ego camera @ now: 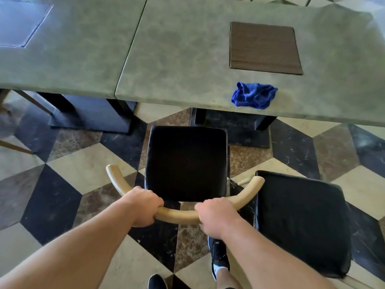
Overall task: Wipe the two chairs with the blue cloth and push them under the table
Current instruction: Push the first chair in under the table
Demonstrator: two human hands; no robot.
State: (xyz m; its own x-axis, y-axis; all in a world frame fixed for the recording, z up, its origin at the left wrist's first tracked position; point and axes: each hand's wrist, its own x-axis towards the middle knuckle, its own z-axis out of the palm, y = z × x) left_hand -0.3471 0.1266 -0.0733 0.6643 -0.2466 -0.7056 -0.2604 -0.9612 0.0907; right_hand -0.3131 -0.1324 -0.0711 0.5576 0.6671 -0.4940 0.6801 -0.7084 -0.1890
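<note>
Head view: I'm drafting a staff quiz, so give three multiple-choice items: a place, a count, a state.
1. Where is the blue cloth? A floor; B table, near its front edge; C in a hand.
2. How many black chair seats show? A one; B two; C four.
3. What do the left hand and right hand do? A both grip the curved backrest; B hang free; C wipe a seat.
1 B: it lies crumpled on the tabletop. 2 B: one seat ahead, a second seat to the right. 3 A: both curl round the rail.
</note>
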